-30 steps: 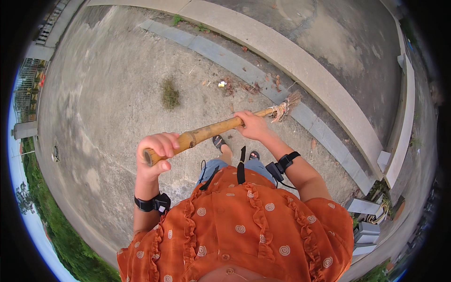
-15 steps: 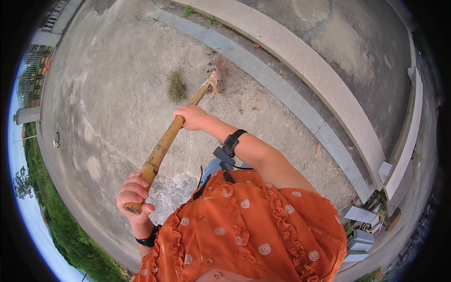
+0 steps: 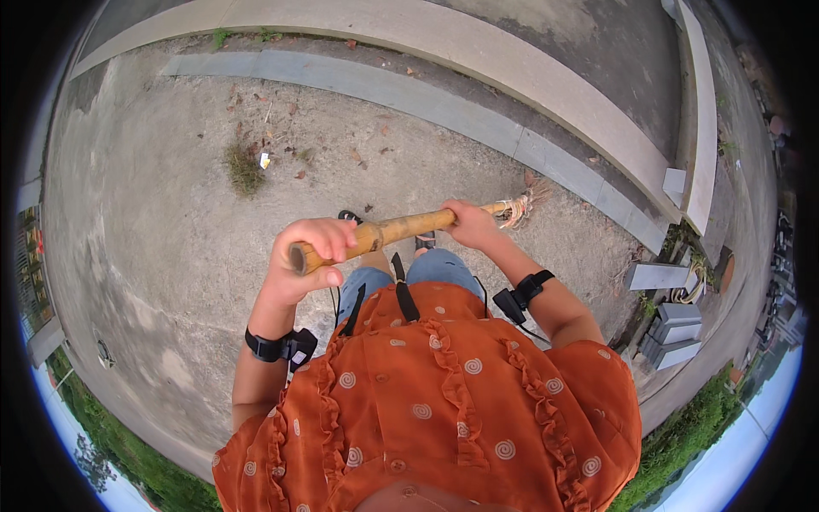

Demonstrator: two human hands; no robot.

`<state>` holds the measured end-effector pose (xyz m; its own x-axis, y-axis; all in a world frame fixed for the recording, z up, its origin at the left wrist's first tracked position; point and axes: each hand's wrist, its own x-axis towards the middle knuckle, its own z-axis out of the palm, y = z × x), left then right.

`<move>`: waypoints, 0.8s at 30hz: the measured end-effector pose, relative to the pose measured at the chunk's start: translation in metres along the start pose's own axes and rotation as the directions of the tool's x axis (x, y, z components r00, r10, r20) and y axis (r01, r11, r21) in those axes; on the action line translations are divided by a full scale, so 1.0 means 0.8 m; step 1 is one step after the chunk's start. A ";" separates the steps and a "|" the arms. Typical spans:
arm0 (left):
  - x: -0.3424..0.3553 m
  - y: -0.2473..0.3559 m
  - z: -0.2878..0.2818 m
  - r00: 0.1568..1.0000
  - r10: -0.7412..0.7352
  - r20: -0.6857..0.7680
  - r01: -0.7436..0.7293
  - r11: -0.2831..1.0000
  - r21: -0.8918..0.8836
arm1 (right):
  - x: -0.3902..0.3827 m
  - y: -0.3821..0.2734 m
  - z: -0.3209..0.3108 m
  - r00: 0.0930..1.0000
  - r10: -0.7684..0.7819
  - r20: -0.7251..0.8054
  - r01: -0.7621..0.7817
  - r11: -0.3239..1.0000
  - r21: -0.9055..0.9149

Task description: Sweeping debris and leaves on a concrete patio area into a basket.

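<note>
A broom with a thick bamboo handle [image 3: 401, 228] lies almost level across my front. My left hand [image 3: 307, 252] is closed around the top end of the handle. My right hand [image 3: 467, 224] grips it lower down, close to the bound straw head [image 3: 527, 205], which reaches the concrete ground at my right. Both wrists wear black bands. My orange patterned blouse fills the lower picture, and my feet in sandals show just past the handle.
A tuft of grass [image 3: 245, 168] and scattered dry leaves [image 3: 300, 154] lie on the concrete ahead to the left. A grey kerb strip [image 3: 444, 107] and a pale raised kerb [image 3: 546, 81] run across beyond. Grey blocks [image 3: 674, 333] sit at the right.
The broom head has swung from ahead-left back to my right side, and the handle has gone from steep to nearly level. My left hand has risen with the handle's end.
</note>
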<state>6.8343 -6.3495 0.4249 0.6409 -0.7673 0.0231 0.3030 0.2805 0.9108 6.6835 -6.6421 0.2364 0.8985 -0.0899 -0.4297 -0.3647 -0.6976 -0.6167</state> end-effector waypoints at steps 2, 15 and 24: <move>0.027 -0.067 0.051 0.990 -0.139 -0.008 0.138 0.989 -0.057 | -0.018 0.086 0.016 0.998 0.067 -0.011 -0.067 0.998 0.015; -0.253 0.120 0.084 0.756 0.353 -0.551 0.033 0.821 0.570 | 0.076 -0.245 0.164 0.764 -0.560 0.320 0.505 0.828 0.245; -0.273 0.182 0.145 0.805 0.547 -0.228 -0.158 0.569 0.807 | 0.035 -0.330 0.109 0.586 -0.768 0.258 0.680 0.639 0.359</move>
<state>6.6569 -6.2079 0.6002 0.8428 -0.3330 0.4229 -0.4982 -0.1851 0.8471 6.7840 -6.3986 0.3300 0.7438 0.6664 0.0521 0.2904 -0.2519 -0.9231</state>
